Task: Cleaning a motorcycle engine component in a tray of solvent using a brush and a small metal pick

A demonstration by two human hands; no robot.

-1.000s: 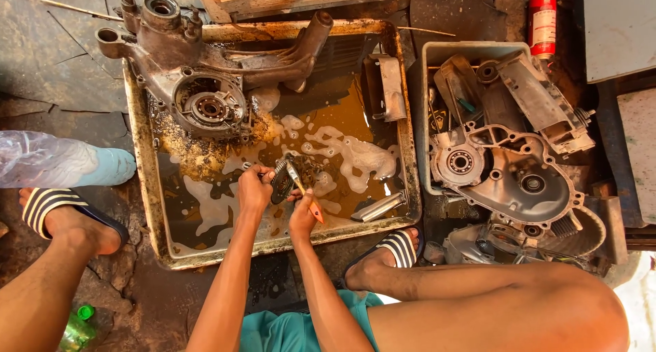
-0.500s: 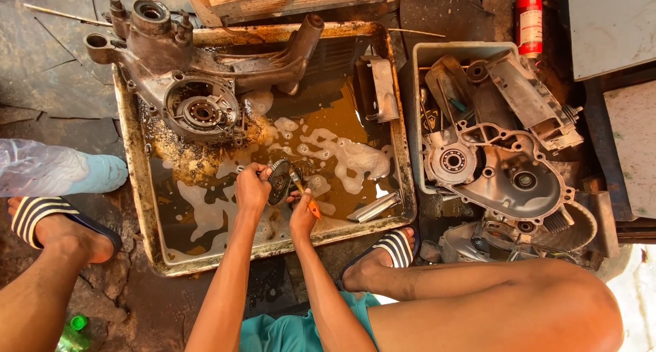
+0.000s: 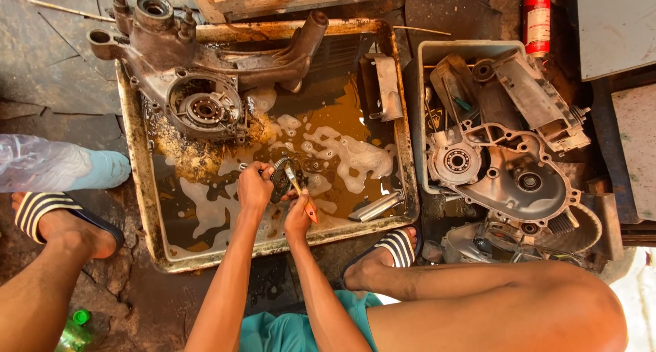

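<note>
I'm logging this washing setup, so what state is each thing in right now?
Left hand: gripping a small dark gear.
Gear: held above the liquid.
Right hand: holding an orange-handled brush.
Brush: against the gear.
Metal tray: rusty, holding brown foamy liquid.
Engine casing: dirty, lying across the tray's far corner.
Grey bin: full of engine covers.
Red can: lying on the ground.
</note>
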